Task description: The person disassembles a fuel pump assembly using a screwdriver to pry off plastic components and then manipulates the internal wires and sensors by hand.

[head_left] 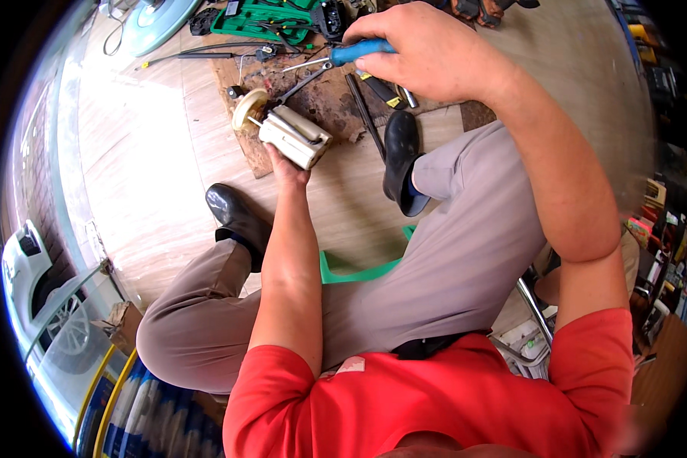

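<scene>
My left hand (288, 166) is closed around the lower side of a fuel pump module (296, 136), a cream plastic body with a round flange (250, 109) at its far left end. Most of its fingers are hidden beneath the module. Farther out and to the right, my right hand (420, 57) grips a screwdriver by its blue handle (361, 51). The shaft (307, 65) points left, above the board and apart from the module. A wrench (305, 82) lies on the board just beyond the module.
Under the tools lies a stained wooden board (332, 107). A dark bar (365, 114) and a yellow-black knife (382, 90) rest near my shoe (402, 145). Behind is a green tool case (263, 21). A green stool (359, 271) shows beneath me. Crowded shelves (668, 252) stand at right.
</scene>
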